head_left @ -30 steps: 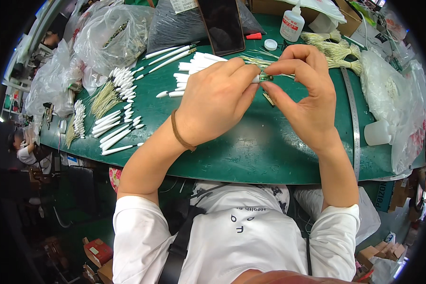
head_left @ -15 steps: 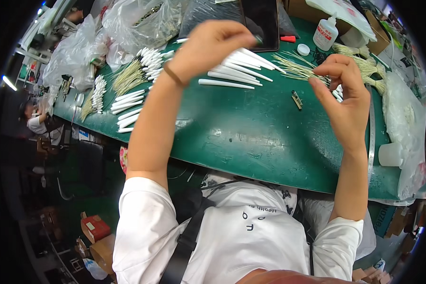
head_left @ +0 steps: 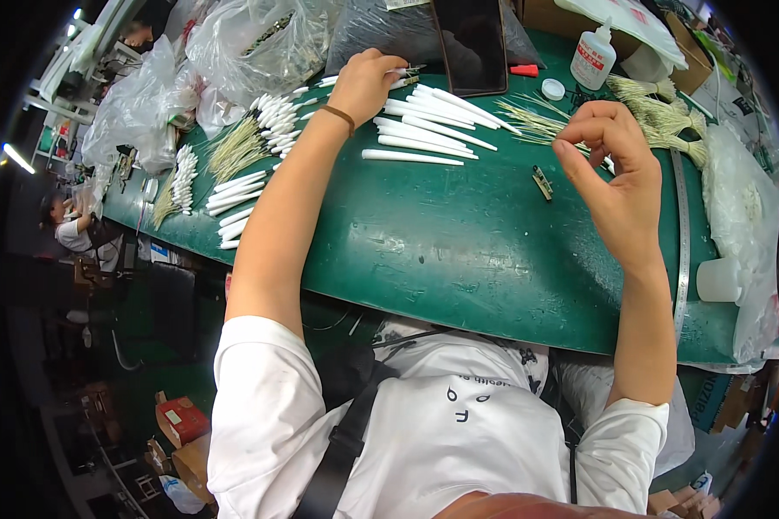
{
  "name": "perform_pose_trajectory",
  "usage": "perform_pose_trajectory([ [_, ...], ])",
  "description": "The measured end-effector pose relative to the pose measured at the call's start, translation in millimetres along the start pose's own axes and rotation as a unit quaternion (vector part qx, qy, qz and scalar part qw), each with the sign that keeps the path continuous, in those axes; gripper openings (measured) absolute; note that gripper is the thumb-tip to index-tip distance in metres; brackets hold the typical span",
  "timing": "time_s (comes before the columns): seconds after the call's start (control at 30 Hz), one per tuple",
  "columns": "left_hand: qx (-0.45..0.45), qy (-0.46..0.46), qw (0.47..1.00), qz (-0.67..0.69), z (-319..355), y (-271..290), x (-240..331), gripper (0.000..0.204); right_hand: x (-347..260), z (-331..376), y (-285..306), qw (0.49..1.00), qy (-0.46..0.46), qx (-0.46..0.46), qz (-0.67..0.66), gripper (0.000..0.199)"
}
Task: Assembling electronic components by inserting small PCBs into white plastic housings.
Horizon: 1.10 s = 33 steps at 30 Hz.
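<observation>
My left hand (head_left: 365,85) reaches to the far side of the green table (head_left: 424,251), its fingers closed at the tips on what looks like a small circuit board (head_left: 414,68). Another small piece (head_left: 404,82) lies just under those fingertips. White tapered sticks (head_left: 420,143) lie in a fanned row to the right of that wrist. My right hand (head_left: 619,169) hovers over the right part of the table, thumb and fingers curled together; whatever they hold, if anything, is too small to make out. Below and left of it a small circuit board (head_left: 542,183) lies alone.
Bundles of thin pale wires with white tips (head_left: 238,149) lie at left, beside more white sticks (head_left: 235,192). A dark tablet-like panel (head_left: 472,48), a white squeeze bottle (head_left: 593,59) and a red cap (head_left: 524,69) stand behind. Along the right lie a steel ruler (head_left: 682,233) and a white cup (head_left: 718,281).
My left hand has moved left and come down near the small pieces behind the white sticks. My right hand has shifted slightly left, its thumb and fingertips closer together.
</observation>
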<state>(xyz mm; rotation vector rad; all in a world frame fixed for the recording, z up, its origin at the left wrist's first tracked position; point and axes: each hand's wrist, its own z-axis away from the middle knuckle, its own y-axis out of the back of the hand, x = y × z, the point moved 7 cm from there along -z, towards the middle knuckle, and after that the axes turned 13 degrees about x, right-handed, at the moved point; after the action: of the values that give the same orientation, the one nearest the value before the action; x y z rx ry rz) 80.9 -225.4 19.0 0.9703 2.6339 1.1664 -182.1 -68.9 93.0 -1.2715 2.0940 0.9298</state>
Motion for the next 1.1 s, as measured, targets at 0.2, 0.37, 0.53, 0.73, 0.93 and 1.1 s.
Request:
perform_pose_trajectory([
  [0.2,0.039,-0.011,0.999,-0.025,-2,8,-7,0.015,-1,0,2,1.0,0.002,0.001,0.003,0.007],
  [0.37,-0.071,0.0,0.976,-0.205,-4,12,-40,0.014,-1,-1,3,1.0,0.002,0.001,0.001,0.007],
  [0.53,-0.13,-0.027,0.963,-0.235,-4,3,-44,0.013,2,-1,3,1.0,-0.01,0.002,-0.003,0.007],
  [0.73,-0.133,-0.107,0.953,-0.248,-2,9,-37,0.014,6,-2,3,1.0,-0.008,0.005,0.005,0.006],
  [0.93,-0.164,-0.046,0.961,-0.216,2,16,-47,0.018,5,-2,1,1.0,-0.006,0.002,0.008,0.006],
  [1.1,-0.242,0.005,0.944,-0.225,-1,24,-51,0.02,6,-1,4,1.0,-0.007,0.008,0.005,0.006],
])
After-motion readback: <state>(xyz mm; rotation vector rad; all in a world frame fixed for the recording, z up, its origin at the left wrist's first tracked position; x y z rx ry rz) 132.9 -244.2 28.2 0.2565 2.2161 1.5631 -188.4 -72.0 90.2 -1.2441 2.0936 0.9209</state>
